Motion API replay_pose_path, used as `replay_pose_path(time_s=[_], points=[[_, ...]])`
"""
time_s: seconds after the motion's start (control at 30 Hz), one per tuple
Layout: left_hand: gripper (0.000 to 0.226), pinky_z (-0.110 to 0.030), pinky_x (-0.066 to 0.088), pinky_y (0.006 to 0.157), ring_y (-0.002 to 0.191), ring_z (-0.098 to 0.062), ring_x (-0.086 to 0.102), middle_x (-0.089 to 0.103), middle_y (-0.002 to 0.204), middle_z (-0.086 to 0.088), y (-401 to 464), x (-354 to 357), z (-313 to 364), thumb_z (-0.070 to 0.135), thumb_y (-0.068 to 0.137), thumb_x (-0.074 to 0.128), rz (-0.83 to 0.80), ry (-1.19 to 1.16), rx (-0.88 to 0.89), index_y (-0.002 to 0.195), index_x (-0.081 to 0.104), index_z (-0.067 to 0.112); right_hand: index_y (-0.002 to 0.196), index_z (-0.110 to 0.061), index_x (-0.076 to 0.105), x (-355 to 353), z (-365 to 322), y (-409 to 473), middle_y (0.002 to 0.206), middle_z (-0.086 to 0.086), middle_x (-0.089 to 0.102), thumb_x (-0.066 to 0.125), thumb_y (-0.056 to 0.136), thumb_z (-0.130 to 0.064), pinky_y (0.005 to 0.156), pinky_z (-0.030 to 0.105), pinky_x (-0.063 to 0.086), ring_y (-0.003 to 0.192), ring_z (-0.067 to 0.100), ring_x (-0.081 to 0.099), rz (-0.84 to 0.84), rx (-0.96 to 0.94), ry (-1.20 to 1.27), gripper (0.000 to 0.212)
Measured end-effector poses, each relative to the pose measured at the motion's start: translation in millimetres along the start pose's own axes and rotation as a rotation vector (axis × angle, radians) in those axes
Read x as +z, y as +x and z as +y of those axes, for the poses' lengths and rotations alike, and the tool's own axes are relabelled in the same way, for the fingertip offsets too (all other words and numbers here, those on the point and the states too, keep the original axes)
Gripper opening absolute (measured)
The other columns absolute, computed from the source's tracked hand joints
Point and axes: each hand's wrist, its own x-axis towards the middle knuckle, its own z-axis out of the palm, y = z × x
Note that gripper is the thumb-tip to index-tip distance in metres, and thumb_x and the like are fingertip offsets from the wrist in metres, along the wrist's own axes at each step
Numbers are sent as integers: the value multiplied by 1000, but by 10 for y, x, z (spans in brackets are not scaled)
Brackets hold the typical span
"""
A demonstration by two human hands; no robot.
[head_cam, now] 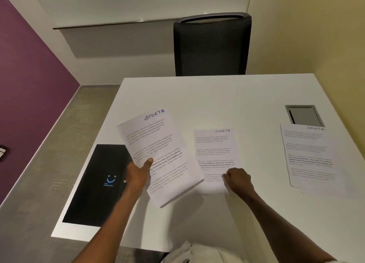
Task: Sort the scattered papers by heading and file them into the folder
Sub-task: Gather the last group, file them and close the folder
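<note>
Purple wall [29, 65] – black chair [211, 45] behind white table [217, 97]

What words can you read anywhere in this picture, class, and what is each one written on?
"SPORTS": handwritten in blue atop the sheet in the left hand, the held paper.
"SPORTS": atop the middle paper, which the right hand grips at its lower edge.
"SPORTS": atop the right paper.
Printed paragraphs on all three: too blurred to quote.
Blue caption under the smile logo on the black folder: too small to read.

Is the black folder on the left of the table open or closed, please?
Closed, apparently: the black folder lies flat on the table, its logo cover facing up, no papers visible inside.
</note>
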Motion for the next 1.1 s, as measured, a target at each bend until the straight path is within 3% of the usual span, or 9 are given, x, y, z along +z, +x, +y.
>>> replay_pose_path(time_s=[0.07, 0.13, 0.2, 0.27, 0.4, 0.53, 0.77, 0.93, 1.1], points=[[33, -40, 55, 88, 97, -21, 66, 69, 113, -3, 17, 63, -24, 16, 93, 69, -6, 20, -10, 124, 59, 15, 71, -9, 55, -44, 134, -32, 74, 3, 62, 52, 86, -31, 70, 35, 47, 78, 28, 59, 59, 70, 71, 26], [26, -30, 52, 79, 86, -10, 65, 70, 107, 2, 19, 144, -48, 16, 93, 69, -8, 15, -1, 117, 59, 19, 87, -10, 56, -54, 208, -75, 91, 4, 61, 60, 85, -36, 75, 38, 50, 90, 28, 58, 135, 143, 50, 26], [27, -21, 50, 67, 85, -5, 63, 68, 100, 12, -4, 239, -70, 16, 93, 69, -35, 19, 6, 117, 58, 23, 110, -10, 49, -25, 250, -117, 112, 9, 51, 70, 82, -49, 82, 42, 50, 107, 29, 50, 102, 287, -19, 52], [29, -19, 49, 65, 90, -10, 64, 66, 98, 15, -29, 324, -93, 19, 93, 69, -73, 34, 1, 119, 57, 24, 121, -6, 43, 5, 265, -139, 123, 13, 43, 76, 74, -55, 84, 44, 50, 114, 30, 45, 46, 394, -64, 76], [34, -29, 50, 78, 95, -17, 63, 66, 105, 10, -45, 431, -105, 25, 94, 69, -118, 67, -19, 125, 54, 25, 125, -6, 38, -10, 275, -106, 125, 12, 46, 80, 73, -50, 87, 42, 50, 116, 28, 46, -17, 453, -90, 80], [39, -28, 50, 69, 87, -12, 60, 63, 102, 10, -49, 457, -117, 26, 93, 69, -108, 97, -21, 127, 50, 25, 131, -8, 33, -77, 306, -58, 129, 12, 49, 82, 76, -31, 95, 44, 45, 123, 30, 47, -76, 571, 118, 77], [42, -45, 51, 91, 105, -25, 60, 63, 117, 2, -51, 493, -181, 25, 93, 69, -67, 124, 10, 132, 52, 21, 110, 0, 61, -134, 522, -198, 115, 16, 65, 60, 88, -16, 88, 35, 54, 107, 33, 62, 15, 489, 263, 27], [43, -54, 50, 99, 110, -32, 60, 63, 125, -5, -65, 606, -221, 22, 94, 68, -53, 190, 21, 134, 52, 17, 103, 1, 65, -188, 630, -283, 112, 15, 68, 69, 85, -18, 81, 32, 51, 101, 32, 64, 127, 483, 545, 26], [55, -55, 51, 98, 113, -39, 60, 62, 125, -13, -98, 727, -177, 25, 87, 77, -10, 278, 41, 134, 51, 12, 90, 3, 69, -292, 747, -372, 98, 15, 71, 72, 83, -23, 74, 29, 48, 92, 32, 65, 213, 512, 643, 27]])
